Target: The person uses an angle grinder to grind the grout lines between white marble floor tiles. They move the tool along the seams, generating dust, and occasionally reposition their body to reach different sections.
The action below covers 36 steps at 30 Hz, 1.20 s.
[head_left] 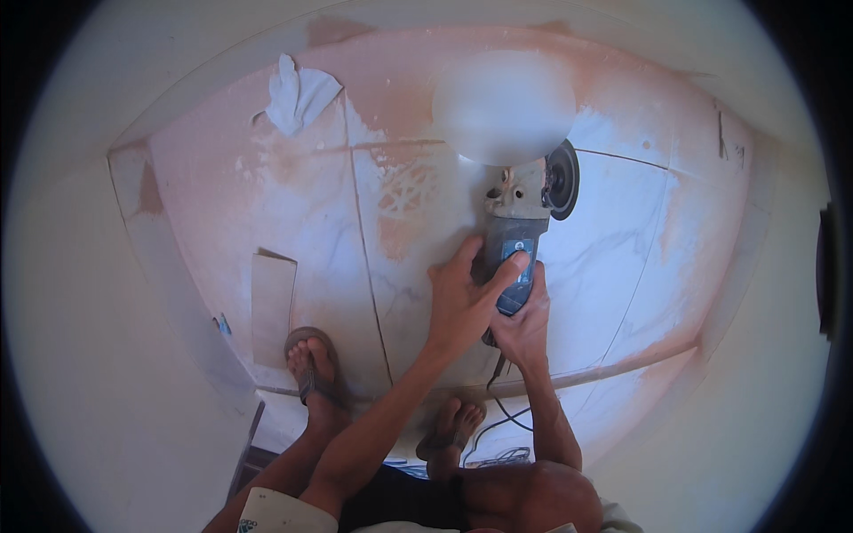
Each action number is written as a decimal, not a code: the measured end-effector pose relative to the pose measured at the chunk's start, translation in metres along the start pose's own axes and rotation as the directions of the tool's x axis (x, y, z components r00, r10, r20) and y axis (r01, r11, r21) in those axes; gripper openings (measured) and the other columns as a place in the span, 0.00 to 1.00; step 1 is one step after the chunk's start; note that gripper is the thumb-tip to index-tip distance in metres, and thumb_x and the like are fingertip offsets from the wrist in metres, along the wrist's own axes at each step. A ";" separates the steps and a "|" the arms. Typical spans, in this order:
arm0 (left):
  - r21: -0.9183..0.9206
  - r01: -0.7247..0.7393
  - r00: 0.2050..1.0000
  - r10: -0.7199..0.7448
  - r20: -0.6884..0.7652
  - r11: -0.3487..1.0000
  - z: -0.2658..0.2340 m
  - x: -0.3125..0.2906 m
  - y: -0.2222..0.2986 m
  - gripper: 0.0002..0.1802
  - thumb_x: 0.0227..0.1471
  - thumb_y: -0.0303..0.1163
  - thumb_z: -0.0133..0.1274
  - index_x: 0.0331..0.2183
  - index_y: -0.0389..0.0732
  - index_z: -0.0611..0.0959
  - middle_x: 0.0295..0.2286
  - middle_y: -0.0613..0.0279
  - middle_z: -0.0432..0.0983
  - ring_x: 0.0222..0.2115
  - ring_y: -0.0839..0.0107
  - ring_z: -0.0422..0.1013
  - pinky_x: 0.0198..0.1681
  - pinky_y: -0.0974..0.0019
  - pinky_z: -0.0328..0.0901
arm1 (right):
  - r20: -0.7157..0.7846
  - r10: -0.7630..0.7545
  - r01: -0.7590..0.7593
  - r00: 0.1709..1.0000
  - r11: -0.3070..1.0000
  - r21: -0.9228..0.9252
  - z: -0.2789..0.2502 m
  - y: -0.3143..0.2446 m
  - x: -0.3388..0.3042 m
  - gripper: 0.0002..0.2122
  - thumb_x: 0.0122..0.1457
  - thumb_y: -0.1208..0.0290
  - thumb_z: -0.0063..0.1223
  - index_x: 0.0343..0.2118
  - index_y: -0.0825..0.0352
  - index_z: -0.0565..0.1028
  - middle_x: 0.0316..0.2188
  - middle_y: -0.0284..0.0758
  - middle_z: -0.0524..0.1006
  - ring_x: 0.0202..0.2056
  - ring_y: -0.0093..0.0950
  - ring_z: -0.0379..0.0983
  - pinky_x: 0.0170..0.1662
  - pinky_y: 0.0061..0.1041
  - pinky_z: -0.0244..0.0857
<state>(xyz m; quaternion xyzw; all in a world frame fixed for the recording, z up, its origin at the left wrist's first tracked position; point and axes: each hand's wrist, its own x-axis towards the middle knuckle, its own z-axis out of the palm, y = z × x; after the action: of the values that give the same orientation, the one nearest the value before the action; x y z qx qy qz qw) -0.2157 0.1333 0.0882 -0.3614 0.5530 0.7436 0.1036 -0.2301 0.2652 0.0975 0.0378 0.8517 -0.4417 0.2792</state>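
Observation:
An angle grinder (517, 233) with a dark body and a grey metal head is held over the dusty tiled floor. Its dark round disc (562, 180) stands on edge at the right of the head. My left hand (460, 306) grips the body from the left, thumb lying across the blue label. Around the rear end of the handle, my right hand (526, 327) is closed from below and the right. A black power cord (494, 371) runs from the handle toward my feet. I cannot tell whether the disc is spinning.
Reddish dust lies over marble-look floor tiles (444, 329). A crumpled white cloth (298, 96) lies far left, and a narrow tile strip (272, 311) beside my left sandal (311, 360). A blurred white round shape (505, 105) is beyond the grinder. Coiled cable (505, 457) lies near my knees.

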 end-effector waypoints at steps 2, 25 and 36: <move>-0.048 -0.011 1.000 0.011 -0.011 0.999 0.002 -0.002 0.000 0.21 0.64 0.39 0.69 0.47 0.30 0.84 0.37 0.57 0.87 0.38 0.77 0.79 0.45 0.68 0.74 | 0.004 0.011 -0.012 1.000 0.999 0.041 -0.001 -0.004 -0.001 0.29 0.55 0.65 0.74 0.53 0.72 0.68 0.32 0.43 0.83 0.33 0.31 0.84 0.40 0.33 0.78; -0.087 0.029 0.999 -0.031 -0.026 0.996 0.005 -0.002 0.002 0.28 0.60 0.45 0.71 0.48 0.29 0.84 0.36 0.54 0.87 0.35 0.74 0.82 0.42 0.66 0.76 | -0.008 0.029 -0.029 1.000 1.000 0.011 -0.001 -0.003 -0.001 0.29 0.55 0.65 0.73 0.54 0.72 0.68 0.34 0.45 0.83 0.34 0.32 0.83 0.40 0.34 0.78; -0.127 0.051 0.999 -0.053 -0.012 0.991 0.007 -0.001 0.000 0.30 0.61 0.47 0.71 0.50 0.30 0.85 0.39 0.54 0.86 0.37 0.72 0.81 0.45 0.67 0.75 | -0.015 0.037 -0.037 0.999 0.999 0.038 0.000 -0.004 0.000 0.30 0.56 0.64 0.73 0.54 0.72 0.68 0.34 0.44 0.83 0.35 0.32 0.83 0.42 0.34 0.78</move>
<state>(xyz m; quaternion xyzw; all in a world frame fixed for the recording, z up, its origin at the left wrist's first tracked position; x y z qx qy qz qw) -0.2176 0.1399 0.0894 -0.3872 0.4960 0.7713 0.0956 -0.2314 0.2632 0.1007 0.0623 0.8445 -0.4523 0.2801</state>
